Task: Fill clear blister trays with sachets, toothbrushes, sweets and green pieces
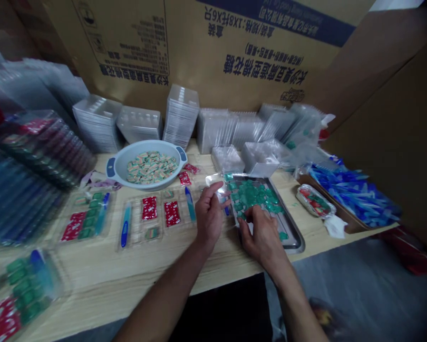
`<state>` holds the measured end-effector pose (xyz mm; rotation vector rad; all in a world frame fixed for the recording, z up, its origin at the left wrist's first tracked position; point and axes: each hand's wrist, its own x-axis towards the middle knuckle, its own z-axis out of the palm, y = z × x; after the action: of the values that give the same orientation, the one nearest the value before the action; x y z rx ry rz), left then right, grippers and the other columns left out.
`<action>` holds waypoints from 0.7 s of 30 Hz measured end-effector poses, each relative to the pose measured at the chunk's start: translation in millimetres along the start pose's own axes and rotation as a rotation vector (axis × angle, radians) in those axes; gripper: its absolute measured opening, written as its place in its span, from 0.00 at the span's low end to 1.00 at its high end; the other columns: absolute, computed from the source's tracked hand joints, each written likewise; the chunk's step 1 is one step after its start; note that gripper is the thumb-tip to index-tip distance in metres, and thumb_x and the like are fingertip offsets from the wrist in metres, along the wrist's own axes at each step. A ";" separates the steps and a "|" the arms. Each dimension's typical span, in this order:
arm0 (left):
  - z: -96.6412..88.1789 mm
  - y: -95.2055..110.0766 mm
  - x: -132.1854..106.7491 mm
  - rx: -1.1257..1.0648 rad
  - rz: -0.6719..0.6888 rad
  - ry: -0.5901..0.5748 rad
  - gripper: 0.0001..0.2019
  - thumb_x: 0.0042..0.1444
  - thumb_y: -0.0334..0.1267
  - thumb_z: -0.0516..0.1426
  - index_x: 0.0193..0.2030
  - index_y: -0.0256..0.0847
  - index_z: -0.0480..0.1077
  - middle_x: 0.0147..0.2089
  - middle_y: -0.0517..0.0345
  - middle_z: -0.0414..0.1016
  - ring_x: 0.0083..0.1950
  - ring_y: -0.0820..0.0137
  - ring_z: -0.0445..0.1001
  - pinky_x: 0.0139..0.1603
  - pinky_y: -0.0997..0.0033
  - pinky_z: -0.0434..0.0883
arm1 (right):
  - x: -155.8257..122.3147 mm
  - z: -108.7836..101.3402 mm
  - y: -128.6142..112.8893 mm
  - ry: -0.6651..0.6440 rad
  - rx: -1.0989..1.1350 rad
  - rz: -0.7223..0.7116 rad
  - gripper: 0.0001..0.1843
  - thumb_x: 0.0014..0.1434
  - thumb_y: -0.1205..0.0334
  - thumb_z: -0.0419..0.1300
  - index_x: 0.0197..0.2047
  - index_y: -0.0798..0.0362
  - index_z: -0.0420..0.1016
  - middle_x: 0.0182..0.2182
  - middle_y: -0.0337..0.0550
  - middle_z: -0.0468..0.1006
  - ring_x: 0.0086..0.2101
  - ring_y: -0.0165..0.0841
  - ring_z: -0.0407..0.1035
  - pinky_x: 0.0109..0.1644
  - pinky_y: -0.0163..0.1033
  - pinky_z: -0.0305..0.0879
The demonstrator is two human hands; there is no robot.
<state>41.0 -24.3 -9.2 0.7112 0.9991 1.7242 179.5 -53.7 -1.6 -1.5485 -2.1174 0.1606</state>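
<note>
My left hand (208, 216) is curled at the left edge of a metal tray (295, 236), its fingers pinching a clear plastic blister pack (216, 183) that is hard to make out. My right hand (261, 235) rests over the tray's near side, fingers bent down among several green wrapped candies (256, 194); what they grip is hidden. Left of my hands lies a clear pack (158, 216) filled with red packets and blue sticks.
A light blue bowl (119, 164) of striped candies sits behind the packs. Stacks of clear trays (180, 114) line the cardboard wall. Filled packs lie at left (87, 221). A box of blue sticks (352, 192) and a small dish (315, 202) stand right.
</note>
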 end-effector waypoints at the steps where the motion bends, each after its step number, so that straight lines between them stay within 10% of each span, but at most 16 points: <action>1: 0.3 0.4 0.4 -0.012 -0.015 0.018 0.14 0.61 0.40 0.57 0.51 0.42 0.77 0.55 0.51 0.77 0.48 0.64 0.80 0.46 0.61 0.80 | -0.1 1.8 -0.9 0.017 -0.007 0.002 0.05 0.65 0.59 0.53 0.40 0.51 0.63 0.34 0.45 0.74 0.37 0.41 0.69 0.43 0.45 0.55; 12: 0.5 8.1 6.9 -0.031 -0.108 0.089 0.15 0.58 0.39 0.58 0.50 0.38 0.76 0.55 0.46 0.78 0.49 0.63 0.81 0.44 0.65 0.80 | 5.1 -20.2 13.1 0.165 0.298 0.169 0.23 0.62 0.46 0.58 0.54 0.51 0.67 0.41 0.50 0.75 0.40 0.42 0.70 0.46 0.49 0.66; 21: 1.3 2.8 0.5 -0.030 -0.040 0.022 0.15 0.59 0.39 0.58 0.52 0.40 0.75 0.59 0.48 0.76 0.49 0.64 0.81 0.43 0.67 0.79 | 10.9 4.7 5.1 -0.117 1.022 0.431 0.25 0.55 0.44 0.64 0.49 0.48 0.66 0.30 0.37 0.75 0.28 0.36 0.73 0.33 0.43 0.73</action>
<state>40.6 -24.0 -6.0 0.6505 0.9941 1.7121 179.2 -41.0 -4.0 -1.2850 -1.3193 1.2723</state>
